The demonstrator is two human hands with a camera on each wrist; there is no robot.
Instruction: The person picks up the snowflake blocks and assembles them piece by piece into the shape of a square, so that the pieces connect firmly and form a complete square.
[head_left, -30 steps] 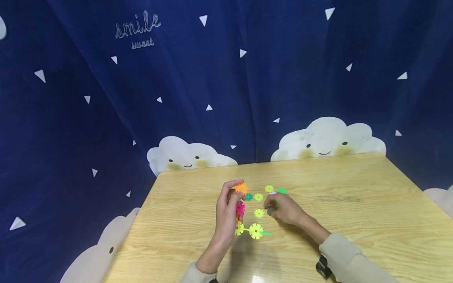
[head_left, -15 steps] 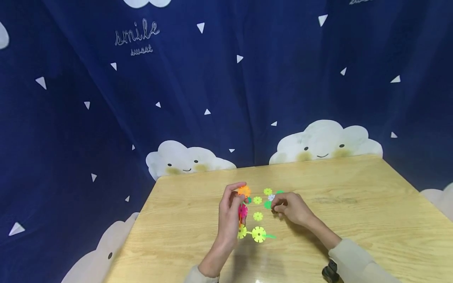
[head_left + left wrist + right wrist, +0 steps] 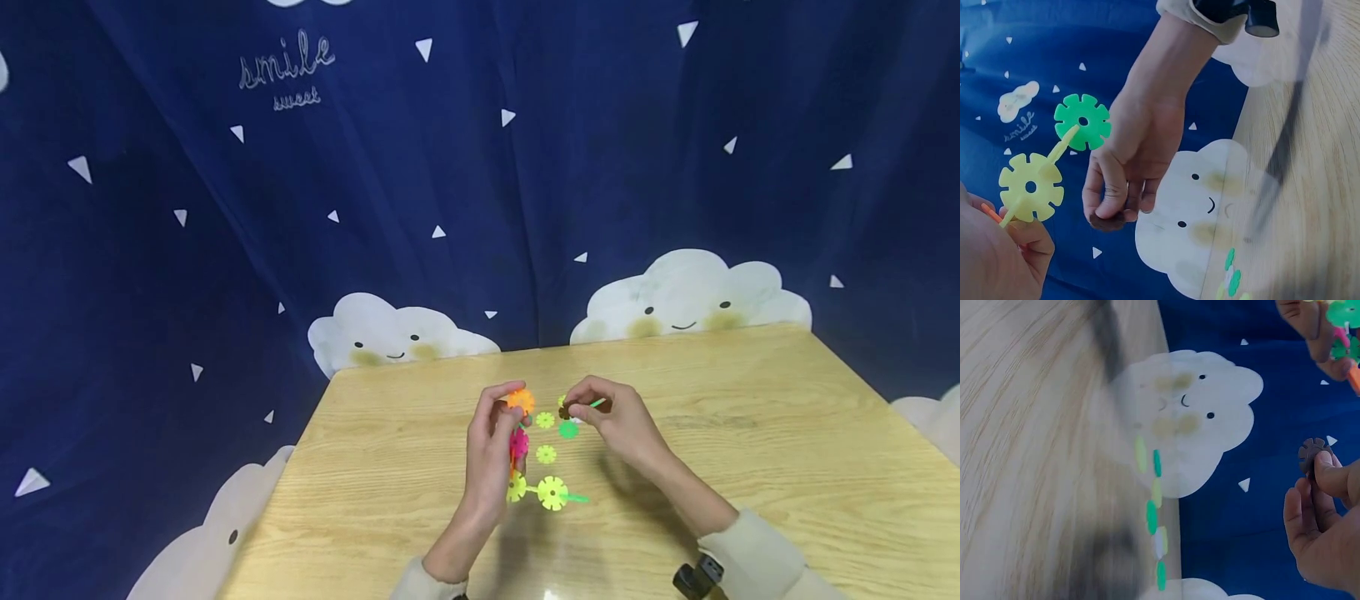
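In the head view, your left hand (image 3: 486, 454) hides part of the pink disc (image 3: 520, 442) below the orange disc (image 3: 522, 402). Right of the orange disc, your right hand (image 3: 618, 421) covers much of the white disc (image 3: 1159, 542); the brown disc (image 3: 565, 412) looks too small for detail.

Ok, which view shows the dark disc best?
The right wrist view: the dark disc, pinched by the right hand, shows its slotted rim. The head view shows it small, partly hidden; in the left wrist view, it's hard to make out.
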